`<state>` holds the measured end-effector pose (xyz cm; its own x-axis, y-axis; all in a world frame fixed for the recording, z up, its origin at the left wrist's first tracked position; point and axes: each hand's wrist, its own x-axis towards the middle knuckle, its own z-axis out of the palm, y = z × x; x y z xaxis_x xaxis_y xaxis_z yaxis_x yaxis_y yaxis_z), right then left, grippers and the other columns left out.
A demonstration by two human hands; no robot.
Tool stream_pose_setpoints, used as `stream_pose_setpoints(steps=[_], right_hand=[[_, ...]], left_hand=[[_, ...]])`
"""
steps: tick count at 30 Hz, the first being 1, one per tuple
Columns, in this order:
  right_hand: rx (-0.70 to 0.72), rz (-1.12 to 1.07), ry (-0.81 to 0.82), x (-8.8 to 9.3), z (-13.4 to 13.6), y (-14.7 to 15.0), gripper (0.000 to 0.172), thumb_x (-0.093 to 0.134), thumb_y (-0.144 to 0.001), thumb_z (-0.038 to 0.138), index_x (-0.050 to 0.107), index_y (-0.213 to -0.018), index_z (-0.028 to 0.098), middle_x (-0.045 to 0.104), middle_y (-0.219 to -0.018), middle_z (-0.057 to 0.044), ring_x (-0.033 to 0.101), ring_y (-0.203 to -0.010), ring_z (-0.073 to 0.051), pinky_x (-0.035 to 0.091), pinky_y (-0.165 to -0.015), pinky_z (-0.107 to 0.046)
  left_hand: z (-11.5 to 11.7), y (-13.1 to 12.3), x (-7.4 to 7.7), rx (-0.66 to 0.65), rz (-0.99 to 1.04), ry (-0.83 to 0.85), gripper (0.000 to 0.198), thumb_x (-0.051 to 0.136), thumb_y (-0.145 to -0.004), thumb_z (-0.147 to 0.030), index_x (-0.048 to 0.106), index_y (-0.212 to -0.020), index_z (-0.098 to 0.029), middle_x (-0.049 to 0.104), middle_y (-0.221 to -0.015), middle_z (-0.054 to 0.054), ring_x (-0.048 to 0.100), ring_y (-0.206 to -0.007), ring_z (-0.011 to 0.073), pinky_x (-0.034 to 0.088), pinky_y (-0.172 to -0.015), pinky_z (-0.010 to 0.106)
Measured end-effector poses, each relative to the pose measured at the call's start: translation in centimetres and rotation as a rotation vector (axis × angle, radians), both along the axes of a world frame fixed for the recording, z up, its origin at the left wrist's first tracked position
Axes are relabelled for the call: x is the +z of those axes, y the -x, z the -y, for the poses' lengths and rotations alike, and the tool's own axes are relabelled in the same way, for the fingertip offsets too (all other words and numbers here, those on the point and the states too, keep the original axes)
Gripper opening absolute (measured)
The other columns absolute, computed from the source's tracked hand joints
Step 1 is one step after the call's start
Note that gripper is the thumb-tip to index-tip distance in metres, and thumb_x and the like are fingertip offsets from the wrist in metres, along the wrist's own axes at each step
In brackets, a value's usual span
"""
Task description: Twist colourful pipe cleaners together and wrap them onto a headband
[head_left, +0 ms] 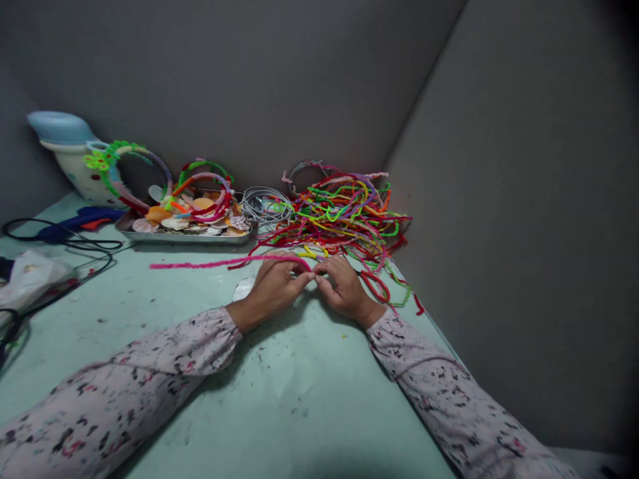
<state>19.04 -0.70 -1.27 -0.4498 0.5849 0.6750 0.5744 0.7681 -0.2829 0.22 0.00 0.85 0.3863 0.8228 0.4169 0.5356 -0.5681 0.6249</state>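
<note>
Two arms in pale speckled sleeves (164,372) reach in over the pale green table (299,406), which is flecked with small scraps. The left hand (272,285) and right hand (345,287) meet fingertip to fingertip. Both are closed narrow, pinching one end of a pink pipe cleaner (210,264). Its length runs out flat along the table, well off to the left of the left hand. A small whitish scrap (243,289) lies just under the left hand, and a red loop (375,285) lies beside the right wrist.

Just beyond both hands, and spreading to the right of them, is a tangled pile of pipe cleaners (344,209) in many colours. Beyond and left of the left hand is a coil of silver wire (264,203), then a metal tray (190,237) holding shells and wrapped headbands (202,178).

Far left of the hands are a blue glue gun (82,218), a black cord (74,245) and a crumpled white bag (30,276). Farthest off stands a white container with a blue lid (67,150); the spots on its side are too small to read as lettering.
</note>
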Motion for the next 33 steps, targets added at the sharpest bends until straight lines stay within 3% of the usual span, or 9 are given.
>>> stream_pose_setpoints(steps=[13, 24, 33], right_hand=[[-0.034, 0.062, 0.032, -0.50, -0.07, 0.08, 0.011, 0.048, -0.090, 0.023, 0.057, -0.095, 0.020, 0.060, -0.090, -0.008, 0.054, -0.094, -0.023, 0.044, -0.085, -0.041], [-0.032, 0.110, -0.031, -0.76, 0.00, 0.22, 0.009, 0.049, -0.089, 0.022, 0.057, -0.093, 0.020, 0.061, -0.087, -0.007, 0.055, -0.092, -0.024, 0.043, -0.083, -0.041], [-0.048, 0.071, 0.021, -0.47, -0.03, 0.29, 0.012, 0.049, -0.091, 0.025, 0.057, -0.100, 0.020, 0.062, -0.091, -0.007, 0.055, -0.092, -0.022, 0.043, -0.084, -0.040]], left_hand=[[0.22, -0.10, 0.02, 0.081, -0.111, -0.148, 0.017, 0.059, -0.084, -0.029, 0.068, -0.073, -0.019, 0.069, -0.077, 0.001, 0.059, -0.078, 0.0184, 0.038, -0.080, 0.034], [-0.15, -0.10, 0.65, 0.017, -0.145, 0.004, 0.023, 0.054, -0.085, -0.024, 0.059, -0.064, -0.016, 0.061, -0.067, 0.002, 0.054, -0.071, 0.0164, 0.037, -0.070, 0.031], [0.09, -0.18, 0.30, 0.071, -0.205, -0.164, 0.018, 0.053, -0.087, -0.025, 0.063, -0.073, -0.018, 0.065, -0.073, 0.003, 0.055, -0.074, 0.0193, 0.037, -0.074, 0.035]])
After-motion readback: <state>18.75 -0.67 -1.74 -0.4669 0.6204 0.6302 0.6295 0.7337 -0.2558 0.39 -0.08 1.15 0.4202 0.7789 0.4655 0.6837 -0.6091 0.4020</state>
